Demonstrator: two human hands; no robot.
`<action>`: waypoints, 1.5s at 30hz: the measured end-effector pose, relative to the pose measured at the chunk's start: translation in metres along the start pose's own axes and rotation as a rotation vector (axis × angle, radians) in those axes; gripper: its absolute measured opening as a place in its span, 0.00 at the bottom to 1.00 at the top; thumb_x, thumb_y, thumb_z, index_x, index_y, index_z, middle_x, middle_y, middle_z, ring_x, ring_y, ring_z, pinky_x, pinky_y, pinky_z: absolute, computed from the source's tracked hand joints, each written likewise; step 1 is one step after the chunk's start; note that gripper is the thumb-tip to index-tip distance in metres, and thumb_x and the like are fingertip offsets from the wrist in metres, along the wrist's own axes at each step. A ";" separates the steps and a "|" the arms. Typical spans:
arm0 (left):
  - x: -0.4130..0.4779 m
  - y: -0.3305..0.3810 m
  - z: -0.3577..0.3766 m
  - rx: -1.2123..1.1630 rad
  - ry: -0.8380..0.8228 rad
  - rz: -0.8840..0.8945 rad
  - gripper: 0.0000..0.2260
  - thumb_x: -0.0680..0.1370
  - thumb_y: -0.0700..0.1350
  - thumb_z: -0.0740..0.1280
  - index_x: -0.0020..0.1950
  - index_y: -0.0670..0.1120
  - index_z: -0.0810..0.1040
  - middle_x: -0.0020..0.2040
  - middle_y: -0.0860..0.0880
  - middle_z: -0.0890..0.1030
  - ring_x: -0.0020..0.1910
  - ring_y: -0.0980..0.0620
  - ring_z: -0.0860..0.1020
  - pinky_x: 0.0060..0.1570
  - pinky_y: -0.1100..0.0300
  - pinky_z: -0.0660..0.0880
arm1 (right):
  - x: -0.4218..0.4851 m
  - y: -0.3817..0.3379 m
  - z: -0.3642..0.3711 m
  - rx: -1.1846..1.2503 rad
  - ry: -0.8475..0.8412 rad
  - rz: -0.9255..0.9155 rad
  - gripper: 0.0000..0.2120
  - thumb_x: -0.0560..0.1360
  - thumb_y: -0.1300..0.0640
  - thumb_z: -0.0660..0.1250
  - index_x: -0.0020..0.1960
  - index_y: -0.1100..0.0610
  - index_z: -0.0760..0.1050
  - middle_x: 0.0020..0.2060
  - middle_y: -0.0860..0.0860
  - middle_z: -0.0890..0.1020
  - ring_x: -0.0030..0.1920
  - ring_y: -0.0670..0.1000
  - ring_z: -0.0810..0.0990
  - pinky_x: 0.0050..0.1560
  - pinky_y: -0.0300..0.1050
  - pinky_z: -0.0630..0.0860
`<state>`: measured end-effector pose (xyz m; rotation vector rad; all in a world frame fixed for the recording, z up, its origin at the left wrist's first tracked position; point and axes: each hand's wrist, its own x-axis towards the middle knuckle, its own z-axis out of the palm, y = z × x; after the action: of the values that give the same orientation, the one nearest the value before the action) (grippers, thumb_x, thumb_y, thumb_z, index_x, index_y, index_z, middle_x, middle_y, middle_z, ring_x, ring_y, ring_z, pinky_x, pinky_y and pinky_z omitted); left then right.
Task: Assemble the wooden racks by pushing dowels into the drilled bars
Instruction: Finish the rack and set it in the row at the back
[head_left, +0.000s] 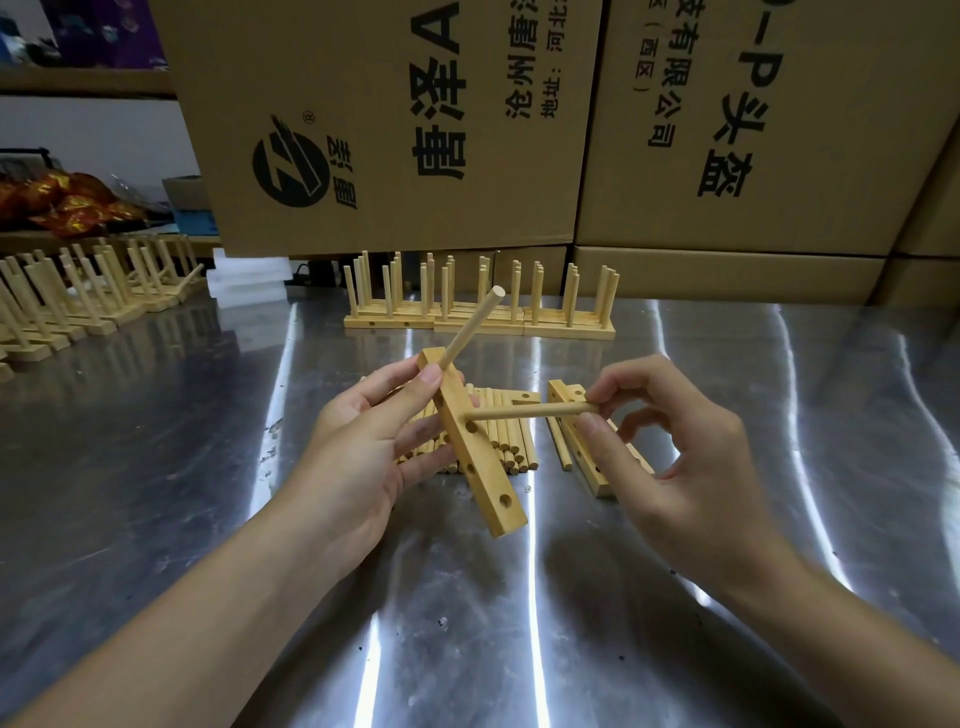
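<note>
while the left hand (358, 447) grips a drilled bar (478, 457) tilted and clear of the surface (519, 597), thumb across its upper end and fingers curled behind, the right hand (675, 457) pinches a loose dowel (524, 413) by its outer end between thumb and fingertips. that dowel lies roughly level, its near tip meeting the bar's face at a hole below the top one; how deep it sits cannot be told. one seated dowel (472, 325) occupies the top hole and stands out at a slant. three holes lower down the bar show empty.

beneath the hands a pile of dowels (511, 441) lies on the surface, with spare bars (597, 475) just beside it on the right. finished racks (478, 312) stand in a row at the back before cardboard boxes (389, 130), and more racks (78, 296) are lined up at far left.

assessment: the step in hand is fitting the second dowel, so this bar is at an early stage. the parts look light, stiff and dry, of smooth wood. they are not fragile, though a dowel is thin enough to snap if pushed off-axis. the fit is likely tight. recommended hold: grip the bar by its edges near the hole being filled. take the dowel close to its entering end for the first push, then press on its flat end. risk: a slanted entry could jam the dowel or split the hole's edge.
</note>
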<state>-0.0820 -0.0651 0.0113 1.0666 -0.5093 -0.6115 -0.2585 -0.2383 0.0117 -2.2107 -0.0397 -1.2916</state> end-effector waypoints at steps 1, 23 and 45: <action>0.000 0.000 0.000 0.006 -0.002 0.004 0.17 0.81 0.47 0.73 0.69 0.46 0.81 0.58 0.42 0.88 0.57 0.43 0.87 0.44 0.54 0.85 | 0.000 0.000 0.000 -0.003 0.002 -0.003 0.07 0.78 0.62 0.72 0.53 0.53 0.78 0.46 0.42 0.81 0.48 0.50 0.83 0.45 0.43 0.78; -0.007 0.004 0.004 0.109 -0.015 0.108 0.17 0.79 0.43 0.74 0.68 0.48 0.81 0.58 0.43 0.88 0.58 0.44 0.87 0.48 0.47 0.86 | 0.005 -0.004 -0.007 -0.177 -0.052 -0.152 0.05 0.81 0.56 0.72 0.53 0.58 0.83 0.43 0.45 0.81 0.45 0.44 0.78 0.44 0.41 0.76; -0.008 0.002 0.007 0.098 0.002 0.118 0.17 0.77 0.42 0.75 0.66 0.48 0.83 0.57 0.43 0.88 0.56 0.43 0.87 0.44 0.49 0.86 | 0.003 -0.002 -0.004 -0.202 -0.131 0.073 0.13 0.84 0.49 0.63 0.44 0.52 0.78 0.38 0.45 0.77 0.41 0.49 0.77 0.40 0.36 0.69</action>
<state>-0.0917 -0.0635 0.0151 1.1208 -0.6014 -0.4857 -0.2613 -0.2390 0.0165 -2.4416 0.1259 -1.1533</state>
